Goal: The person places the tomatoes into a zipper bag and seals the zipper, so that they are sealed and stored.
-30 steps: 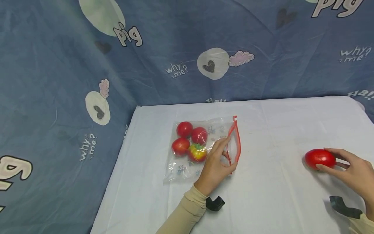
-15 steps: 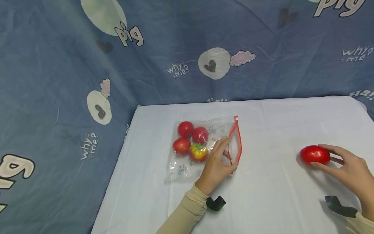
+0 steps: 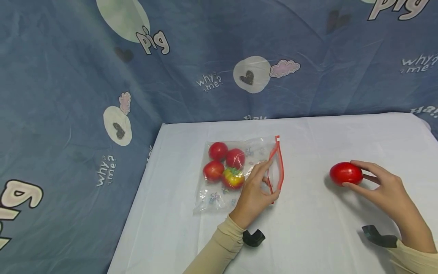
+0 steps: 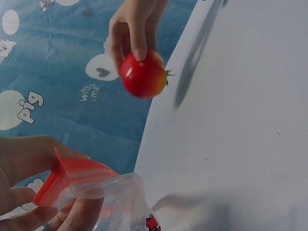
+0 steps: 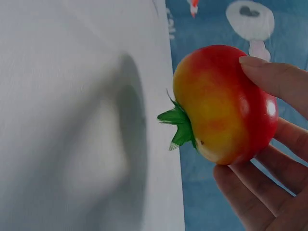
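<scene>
A clear zip bag [image 3: 212, 198] with a red zip edge [image 3: 281, 167] lies on the table, several red and yellow tomatoes [image 3: 218, 151] inside it. My left hand [image 3: 254, 194] grips the bag near its mouth, thumb and fingers holding the red edge apart; the left wrist view shows the red strip [image 4: 82, 175] spread between them. Over the table to the right, my right hand [image 3: 383, 188] holds another tomato [image 3: 345, 174] between thumb and fingers. In the right wrist view this tomato [image 5: 221, 106] is red and yellow, its green leafy top facing the table.
A white cloth covers the table [image 3: 301, 236]. Behind and to the left hangs a blue printed curtain [image 3: 191, 45]. A black curved piece [image 3: 254, 238] sits by the left wrist, and a similar black piece [image 3: 379, 236] by the right wrist.
My right hand has carried the tomato leftward, toward the bag. My left hand keeps its grip on the bag's mouth, and the bag stays in place.
</scene>
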The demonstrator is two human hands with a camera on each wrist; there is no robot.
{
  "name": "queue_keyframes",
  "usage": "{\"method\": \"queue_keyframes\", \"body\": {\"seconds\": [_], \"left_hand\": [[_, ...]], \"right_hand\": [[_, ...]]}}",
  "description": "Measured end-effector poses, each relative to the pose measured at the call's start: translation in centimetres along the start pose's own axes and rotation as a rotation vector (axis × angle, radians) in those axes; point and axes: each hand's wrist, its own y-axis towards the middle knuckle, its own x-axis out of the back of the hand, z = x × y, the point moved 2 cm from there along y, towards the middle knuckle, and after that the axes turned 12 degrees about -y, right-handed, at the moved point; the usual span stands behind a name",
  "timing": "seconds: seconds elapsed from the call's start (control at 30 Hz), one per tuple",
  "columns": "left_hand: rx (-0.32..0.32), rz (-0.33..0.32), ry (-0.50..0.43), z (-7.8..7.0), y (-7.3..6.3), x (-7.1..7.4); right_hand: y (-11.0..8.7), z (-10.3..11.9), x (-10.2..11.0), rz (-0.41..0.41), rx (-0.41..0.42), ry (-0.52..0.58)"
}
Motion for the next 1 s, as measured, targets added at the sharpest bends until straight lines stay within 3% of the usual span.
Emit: {"method": "queue_keyframes", "body": {"seconds": [0.3,0.47,1.0], "left_hand": [[0.006,0.002,-0.001,0.1,0.1,-0.1],[-0.028,-0.003,0.018,0.1,0.1,-0.1],[-0.016,-0.002,0.009,0.1,0.1,-0.1]], "right_hand": [[1.1,1.9,-1.6,0.021,0.124,0.059],[1.7,3.1,-2.7,-0.003,0.18,0.072],[3.3,6.3,-4.8,0.018,0.275,0.072]]}}
